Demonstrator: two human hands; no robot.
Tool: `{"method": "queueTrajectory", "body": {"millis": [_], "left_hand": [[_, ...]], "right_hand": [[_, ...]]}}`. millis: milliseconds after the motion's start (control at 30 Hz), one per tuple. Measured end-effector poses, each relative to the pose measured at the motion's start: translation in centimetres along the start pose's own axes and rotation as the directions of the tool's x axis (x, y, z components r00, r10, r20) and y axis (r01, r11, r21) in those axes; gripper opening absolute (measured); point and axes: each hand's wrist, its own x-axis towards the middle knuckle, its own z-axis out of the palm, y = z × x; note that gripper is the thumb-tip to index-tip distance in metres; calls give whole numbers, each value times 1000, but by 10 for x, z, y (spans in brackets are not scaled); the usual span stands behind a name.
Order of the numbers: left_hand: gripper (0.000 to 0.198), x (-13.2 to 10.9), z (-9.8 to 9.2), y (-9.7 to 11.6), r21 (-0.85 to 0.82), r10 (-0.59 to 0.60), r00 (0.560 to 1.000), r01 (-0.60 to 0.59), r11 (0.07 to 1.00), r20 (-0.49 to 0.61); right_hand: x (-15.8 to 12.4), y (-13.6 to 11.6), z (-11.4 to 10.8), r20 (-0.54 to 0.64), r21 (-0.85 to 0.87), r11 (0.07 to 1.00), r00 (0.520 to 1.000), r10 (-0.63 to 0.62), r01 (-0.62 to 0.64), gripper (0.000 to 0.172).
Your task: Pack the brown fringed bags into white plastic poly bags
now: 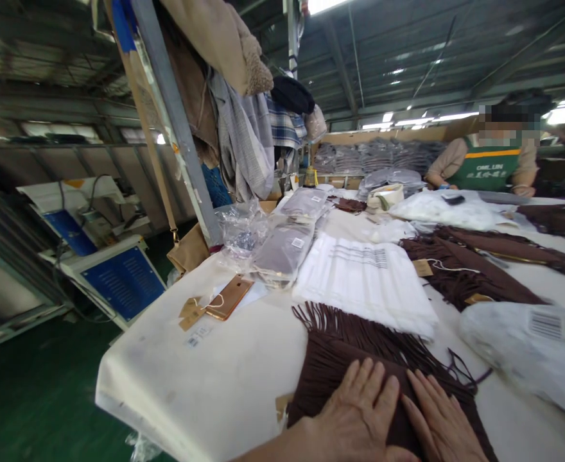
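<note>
A dark brown fringed scarf [340,350] lies folded at the near side of the table, its fringe spread toward the back and left. My left hand [359,407] rests flat on it with the fingers stretched out. Close beside, my right hand [441,410] also presses flat on the cloth, fingers extended. A kraft paper tag [282,405] pokes out at the scarf's left edge. Just behind the fringe lies a folded white cloth [364,276] with grey stripes.
Left on the white table [167,366] are a phone [230,297] and paper tags [191,312]. Bagged grey items [277,253] are stacked behind. More brown scarves [479,266] and a plastic-wrapped white bundle [518,346] lie right. A person in a green apron [487,168] stands across the table.
</note>
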Motion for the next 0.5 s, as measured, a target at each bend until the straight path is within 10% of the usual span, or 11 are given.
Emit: {"method": "queueTrajectory", "body": {"millis": [67, 133, 200, 233, 300, 367, 500], "left_hand": [[65, -4, -12, 0, -8, 148, 987, -149, 989, -68], [48, -11, -28, -9, -105, 28, 961, -59, 993, -274], [38, -15, -44, -27, -460, -458, 764, 239, 855, -454], [35, -17, -51, -38, -670, -700, 605, 342, 659, -380], [31, -16, -60, -60, -808, -846, 501, 412, 420, -184], [33, -13, -63, -76, -848, -849, 529, 442, 293, -18], [45, -5, -66, -90, -851, -786, 566, 515, 103, 248]], "right_hand": [[-3, 11, -14, 50, 203, 957, 978, 201, -207, 36], [-3, 23, -40, 190, 346, 750, 824, 533, -565, 47], [0, 33, -67, 367, 371, 332, 465, 806, -867, 65], [2, 37, -77, 456, 380, 98, 279, 845, -920, 72], [3, 42, -86, 612, 435, -266, 66, 788, -860, 77], [3, 46, -82, 691, 505, -461, 22, 723, -730, 74], [4, 54, -64, 795, 457, -553, 42, 605, -697, 45]]}}
